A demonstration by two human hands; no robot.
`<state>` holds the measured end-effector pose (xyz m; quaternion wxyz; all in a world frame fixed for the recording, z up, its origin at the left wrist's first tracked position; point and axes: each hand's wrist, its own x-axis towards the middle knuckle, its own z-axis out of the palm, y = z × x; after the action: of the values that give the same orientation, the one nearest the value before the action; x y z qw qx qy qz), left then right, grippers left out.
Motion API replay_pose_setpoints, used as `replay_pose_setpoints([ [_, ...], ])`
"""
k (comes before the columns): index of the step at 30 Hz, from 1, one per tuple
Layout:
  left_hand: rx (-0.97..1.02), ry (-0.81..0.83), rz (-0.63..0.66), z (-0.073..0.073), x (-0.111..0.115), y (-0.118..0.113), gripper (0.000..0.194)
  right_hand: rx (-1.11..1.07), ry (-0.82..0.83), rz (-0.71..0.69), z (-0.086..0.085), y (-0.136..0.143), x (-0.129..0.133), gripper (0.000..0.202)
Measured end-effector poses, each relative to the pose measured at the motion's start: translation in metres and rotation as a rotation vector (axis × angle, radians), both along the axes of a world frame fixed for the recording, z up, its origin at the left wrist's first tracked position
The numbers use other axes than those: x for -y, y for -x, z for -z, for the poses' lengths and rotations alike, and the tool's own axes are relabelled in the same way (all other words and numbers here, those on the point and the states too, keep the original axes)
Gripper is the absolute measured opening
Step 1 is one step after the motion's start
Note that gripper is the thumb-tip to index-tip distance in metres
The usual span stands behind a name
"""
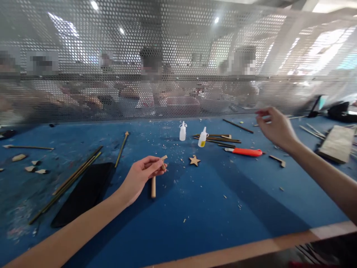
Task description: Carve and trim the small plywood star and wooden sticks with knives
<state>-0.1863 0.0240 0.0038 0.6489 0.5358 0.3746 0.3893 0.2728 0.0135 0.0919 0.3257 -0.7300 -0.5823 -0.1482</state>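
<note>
My left hand [143, 176] is closed in a pinch on a small pale wooden piece [164, 159]. A round wooden stick [153, 187] shows just below those fingers; whether they also grip it I cannot tell. Right of this hand lies a flat wooden star [194, 160] on the blue table. My right hand [275, 126] is raised over the table's right side, fingers loosely bent and apart, nothing visible in them. Nearest below it are a cutter knife with a red-orange handle [247, 152] and a small L-shaped piece [278, 160].
Two white glue bottles [182, 132] stand mid-table beside thin dark sticks [220, 138]. On the left are a black flat case [86, 193], more sticks [75, 171] and wood chips. A grey block [336, 143] lies right. Behind rises a perforated screen [178, 96], with people beyond.
</note>
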Motion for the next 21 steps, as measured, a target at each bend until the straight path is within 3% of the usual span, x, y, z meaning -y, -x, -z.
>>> replay_pose_setpoints([
  [4,-0.001,0.008,0.000,-0.001,0.001,-0.001,0.023,0.009,0.229,-0.111,0.030,-0.013,0.000,0.026],
  [9,0.011,0.010,-0.006,-0.006,0.004,-0.002,0.023,0.071,0.432,-0.315,0.055,0.006,-0.011,0.032],
  [14,0.014,0.008,0.003,-0.008,0.004,-0.002,0.022,0.191,0.476,-0.398,0.057,0.019,-0.031,0.035],
  [21,0.001,0.000,0.030,-0.005,0.002,0.000,0.022,0.244,0.514,-0.450,0.058,0.016,-0.043,0.025],
])
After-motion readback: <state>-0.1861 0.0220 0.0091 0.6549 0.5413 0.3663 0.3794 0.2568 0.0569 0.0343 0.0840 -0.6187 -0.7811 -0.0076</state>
